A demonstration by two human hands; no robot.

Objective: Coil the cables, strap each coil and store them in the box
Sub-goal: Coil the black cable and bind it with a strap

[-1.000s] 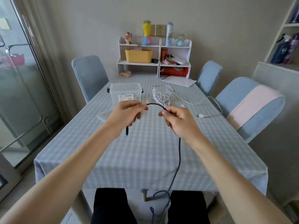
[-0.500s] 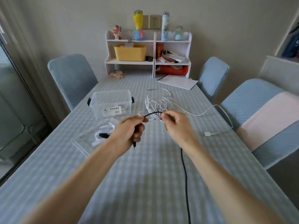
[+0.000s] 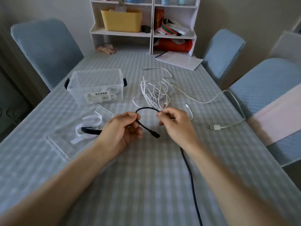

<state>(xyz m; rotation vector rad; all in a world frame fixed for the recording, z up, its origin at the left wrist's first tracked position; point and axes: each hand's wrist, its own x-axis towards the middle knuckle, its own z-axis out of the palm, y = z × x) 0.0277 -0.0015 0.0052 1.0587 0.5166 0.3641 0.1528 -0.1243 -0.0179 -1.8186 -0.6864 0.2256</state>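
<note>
A black cable runs from the table's near edge up under my right wrist. My right hand pinches it, and the cable arches over to my left hand, which pinches it near its plug end. The plug sticks out to the right below my left fingers. A tangle of white cables lies just beyond my hands. The clear plastic box stands open at the left, with a white coil inside. White and black straps lie on the clear lid left of my left hand.
A white cable with a USB plug trails off the right table edge. White papers and a white shelf unit sit at the far end. Blue chairs stand on both sides of the checked tablecloth.
The view has tilted down and closer to the table. My left hand has turned so the plug end now points right instead of hanging down. Both hands keep their hold on the black cable.
</note>
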